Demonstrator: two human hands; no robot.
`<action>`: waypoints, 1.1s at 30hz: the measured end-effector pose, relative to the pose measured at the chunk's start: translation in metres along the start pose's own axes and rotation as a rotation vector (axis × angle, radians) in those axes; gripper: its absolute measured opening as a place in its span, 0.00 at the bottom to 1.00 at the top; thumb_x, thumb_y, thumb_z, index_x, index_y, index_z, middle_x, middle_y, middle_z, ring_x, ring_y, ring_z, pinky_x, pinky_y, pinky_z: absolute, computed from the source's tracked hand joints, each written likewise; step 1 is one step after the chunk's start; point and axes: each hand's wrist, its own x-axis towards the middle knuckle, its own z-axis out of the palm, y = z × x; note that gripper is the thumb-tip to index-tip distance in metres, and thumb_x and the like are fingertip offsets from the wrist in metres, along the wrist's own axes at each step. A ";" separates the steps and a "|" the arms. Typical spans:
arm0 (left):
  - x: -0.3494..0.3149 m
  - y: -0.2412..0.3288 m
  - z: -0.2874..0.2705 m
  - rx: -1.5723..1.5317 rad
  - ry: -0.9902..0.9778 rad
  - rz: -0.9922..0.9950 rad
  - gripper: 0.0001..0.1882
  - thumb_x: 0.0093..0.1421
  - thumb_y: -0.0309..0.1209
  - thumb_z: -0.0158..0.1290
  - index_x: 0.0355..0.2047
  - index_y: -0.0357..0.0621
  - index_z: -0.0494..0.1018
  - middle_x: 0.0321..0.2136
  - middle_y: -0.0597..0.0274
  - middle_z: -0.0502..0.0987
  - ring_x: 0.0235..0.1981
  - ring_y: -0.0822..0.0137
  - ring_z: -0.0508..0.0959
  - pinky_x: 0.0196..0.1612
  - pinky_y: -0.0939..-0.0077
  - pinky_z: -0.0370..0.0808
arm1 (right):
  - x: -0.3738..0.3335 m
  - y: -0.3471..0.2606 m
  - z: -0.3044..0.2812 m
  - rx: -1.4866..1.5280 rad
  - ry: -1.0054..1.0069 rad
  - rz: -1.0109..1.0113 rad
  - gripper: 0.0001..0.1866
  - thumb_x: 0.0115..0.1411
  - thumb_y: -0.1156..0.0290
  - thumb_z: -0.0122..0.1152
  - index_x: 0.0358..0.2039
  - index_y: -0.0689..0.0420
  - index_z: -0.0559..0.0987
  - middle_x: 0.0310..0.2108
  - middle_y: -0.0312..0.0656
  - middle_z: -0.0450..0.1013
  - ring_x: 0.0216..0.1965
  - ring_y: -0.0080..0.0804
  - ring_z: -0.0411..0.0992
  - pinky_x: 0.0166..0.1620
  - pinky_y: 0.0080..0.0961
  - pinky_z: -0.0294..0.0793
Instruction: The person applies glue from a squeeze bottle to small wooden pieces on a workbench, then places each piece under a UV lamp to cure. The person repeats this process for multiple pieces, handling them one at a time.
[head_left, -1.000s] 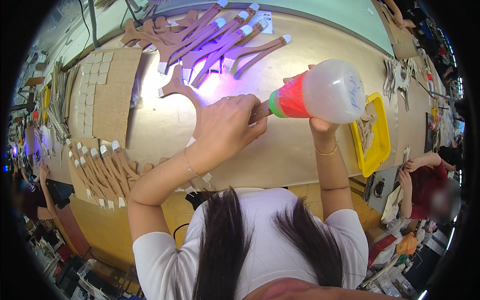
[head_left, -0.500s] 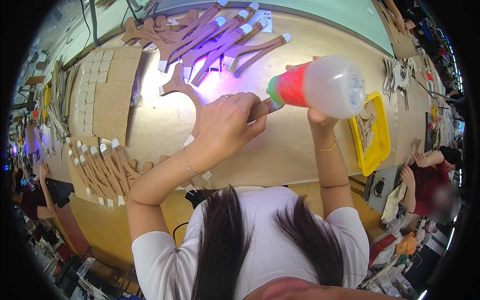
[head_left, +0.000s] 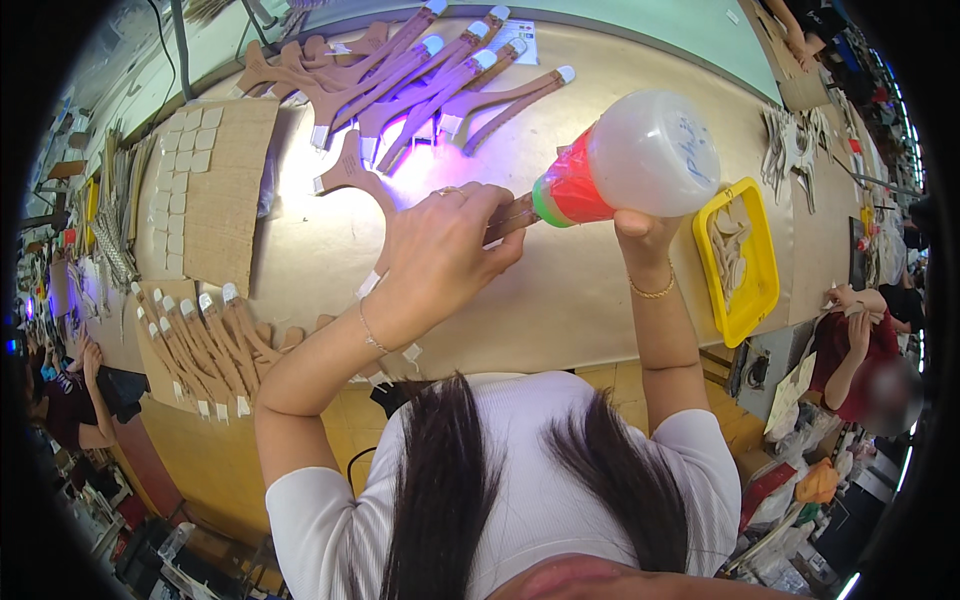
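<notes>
My left hand point(head_left: 450, 235) is closed around a brown strap point(head_left: 514, 216), whose end sticks out to the right past the fingers. In my right hand point(head_left: 647, 240) is a translucent squeeze bottle point(head_left: 655, 150) wrapped in red tape, with a green band at its mouth. Tilted, its base faces up to the right, and the mouth is at the strap's end, hiding the tip. Most of the right fingers are behind the bottle. A Y-shaped brown strap piece point(head_left: 370, 185) runs under the left hand.
Several brown strap pieces with white tips point(head_left: 390, 95) lie piled at the back under purple light. More straps point(head_left: 205, 340) fan out at the left front. Cardboard point(head_left: 228, 205) bears white pads. A yellow basket point(head_left: 768, 300) of beige pieces stands right. Other people sit at both sides.
The bottle has tipped further, its base turning toward me. Its mouth has shifted slightly left and down, covering the strap's white tip. My left hand has barely moved.
</notes>
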 end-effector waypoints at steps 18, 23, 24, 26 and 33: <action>0.001 0.004 -0.003 -0.001 -0.037 -0.058 0.11 0.47 0.31 0.60 0.32 0.43 0.75 0.24 0.61 0.79 0.25 0.63 0.79 0.29 0.72 0.75 | 0.018 -0.003 -0.001 0.089 0.021 -0.029 0.51 0.33 0.40 0.73 0.49 0.66 0.68 0.43 0.44 0.72 0.44 0.32 0.73 0.47 0.28 0.74; 0.005 0.005 -0.005 -0.081 -0.057 -0.141 0.14 0.47 0.32 0.61 0.34 0.41 0.76 0.26 0.58 0.79 0.29 0.63 0.81 0.32 0.73 0.76 | 0.014 -0.002 -0.001 0.116 0.119 -0.084 0.53 0.32 0.39 0.72 0.51 0.66 0.65 0.45 0.44 0.71 0.46 0.32 0.71 0.49 0.30 0.72; 0.005 0.005 -0.005 -0.092 -0.060 -0.146 0.15 0.47 0.33 0.61 0.34 0.41 0.76 0.27 0.57 0.79 0.29 0.63 0.81 0.33 0.73 0.76 | 0.012 -0.002 -0.001 0.059 0.089 -0.087 0.54 0.31 0.39 0.73 0.51 0.66 0.66 0.44 0.43 0.71 0.46 0.32 0.71 0.49 0.30 0.72; 0.006 0.005 -0.006 -0.096 -0.068 -0.155 0.15 0.47 0.33 0.61 0.34 0.40 0.76 0.27 0.57 0.79 0.29 0.63 0.81 0.34 0.72 0.76 | 0.007 -0.004 0.000 -0.019 0.040 -0.072 0.54 0.30 0.39 0.74 0.50 0.65 0.67 0.44 0.42 0.72 0.45 0.31 0.71 0.49 0.29 0.72; 0.007 0.007 -0.008 -0.098 -0.094 -0.199 0.15 0.47 0.33 0.60 0.34 0.40 0.76 0.28 0.57 0.80 0.31 0.62 0.81 0.35 0.73 0.76 | 0.007 -0.009 -0.001 -0.043 0.024 -0.021 0.53 0.28 0.39 0.76 0.49 0.64 0.68 0.43 0.41 0.72 0.45 0.30 0.72 0.48 0.29 0.73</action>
